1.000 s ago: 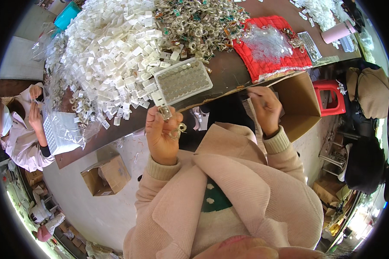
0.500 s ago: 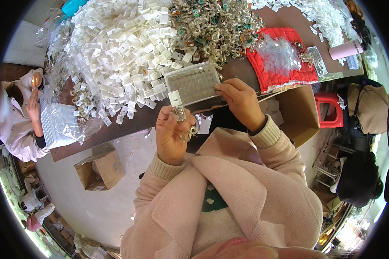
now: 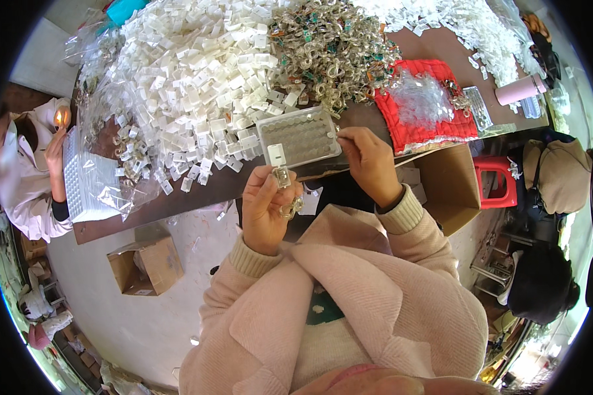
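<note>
My left hand [image 3: 265,214] is closed round a small clear plastic piece [image 3: 281,176] with a white tag [image 3: 276,155] standing up from its top. A shiny ring-like loop [image 3: 290,208] hangs beside its fingers. Just beyond lies a shallow clear plastic tray [image 3: 299,153] with rows of round shapes, partly covered by the tag. At the tray's right edge, my right hand [image 3: 374,168] has thumb and forefinger pinched together; anything between them is too small to make out.
Across the table [image 3: 441,43] spread a heap of white plastic tags [image 3: 204,72] and a pile of shiny loops [image 3: 329,49]. To the right are a red cloth [image 3: 395,122] with clear bags and a pink bottle [image 3: 519,91]. Another person's hand [image 3: 55,151] works at far left.
The whole view has shifted slightly, with the tabletop lower in the picture. Both hands keep nearly the same pose beside the tray. An orange glow by the other person's hand looks brighter.
</note>
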`<state>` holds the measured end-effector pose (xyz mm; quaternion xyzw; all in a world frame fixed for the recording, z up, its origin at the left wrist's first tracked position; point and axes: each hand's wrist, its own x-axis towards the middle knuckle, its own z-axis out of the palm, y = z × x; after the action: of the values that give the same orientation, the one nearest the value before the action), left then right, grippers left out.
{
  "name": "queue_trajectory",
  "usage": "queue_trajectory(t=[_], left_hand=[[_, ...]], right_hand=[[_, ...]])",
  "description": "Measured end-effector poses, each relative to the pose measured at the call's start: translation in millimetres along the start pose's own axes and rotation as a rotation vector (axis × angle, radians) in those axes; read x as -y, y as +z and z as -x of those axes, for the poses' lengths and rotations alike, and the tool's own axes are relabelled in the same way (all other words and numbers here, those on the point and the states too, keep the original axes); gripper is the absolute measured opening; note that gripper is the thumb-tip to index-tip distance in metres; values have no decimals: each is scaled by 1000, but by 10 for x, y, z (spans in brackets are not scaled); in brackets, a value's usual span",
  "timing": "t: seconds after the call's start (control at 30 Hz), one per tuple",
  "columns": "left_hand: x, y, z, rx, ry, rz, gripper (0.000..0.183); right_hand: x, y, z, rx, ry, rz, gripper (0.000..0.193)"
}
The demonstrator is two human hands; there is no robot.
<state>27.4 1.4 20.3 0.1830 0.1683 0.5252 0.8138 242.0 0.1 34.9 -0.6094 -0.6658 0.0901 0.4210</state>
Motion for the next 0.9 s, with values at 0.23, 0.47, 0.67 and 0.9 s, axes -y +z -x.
queue_trajectory(t=[0.23,0.47,0.67,0.9], left_hand=[[24,71,-3,-11,-33,33,16],[43,83,31,-2,52,-104,17],[28,-26,66,-69,40,-278,17],[17,101,-10,-123,-16,-95,14]], right_hand=[[499,15,-6,-7,112,-522,20],[714,111,-79,-136,-312,-180,25],[693,95,-62,-50,-247,-196,22],[662,113,-82,-35,-426,-124,28]])
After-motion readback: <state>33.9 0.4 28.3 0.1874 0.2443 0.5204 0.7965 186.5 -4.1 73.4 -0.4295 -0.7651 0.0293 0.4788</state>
